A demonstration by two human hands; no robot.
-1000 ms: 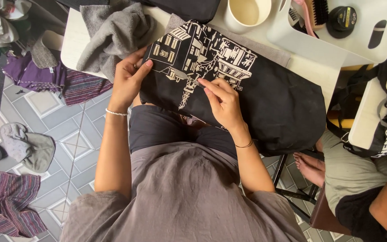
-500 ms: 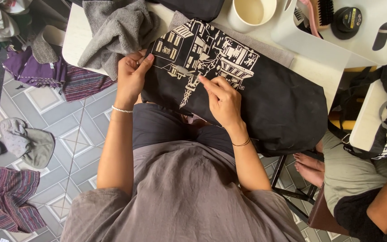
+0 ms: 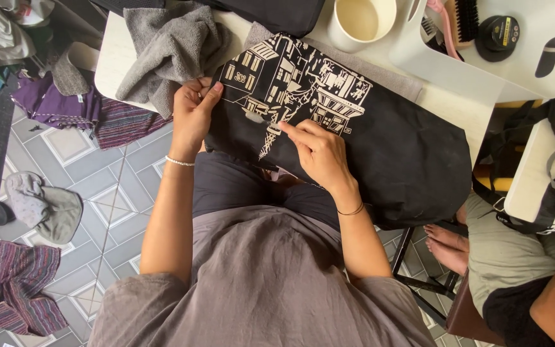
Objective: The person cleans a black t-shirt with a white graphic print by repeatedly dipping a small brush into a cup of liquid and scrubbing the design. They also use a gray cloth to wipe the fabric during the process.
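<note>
A black fabric bag (image 3: 406, 160) with a white print of buildings (image 3: 303, 83) lies across the table edge and my lap. My left hand (image 3: 194, 115) grips the bag's left edge, thumb on top, right beside a grey towel (image 3: 175, 45). My right hand (image 3: 319, 154) rests on the print. Its fingers pinch a small thin tool whose grey tip (image 3: 255, 117) touches the lower left part of the print. I cannot tell what kind of tool it is.
A cream cup (image 3: 361, 22) stands behind the bag. A white tray (image 3: 444, 61) holds a brush (image 3: 467, 19) and a round black tin (image 3: 497, 32). Another person (image 3: 521, 283) sits at the right, feet (image 3: 444, 241) near a stool. Clothes (image 3: 14, 289) lie on the tiled floor.
Both hands stay almost where they were. My right fingertips have crept slightly left and down along the print, and my left hand has taken a firmer hold of the bag's edge.
</note>
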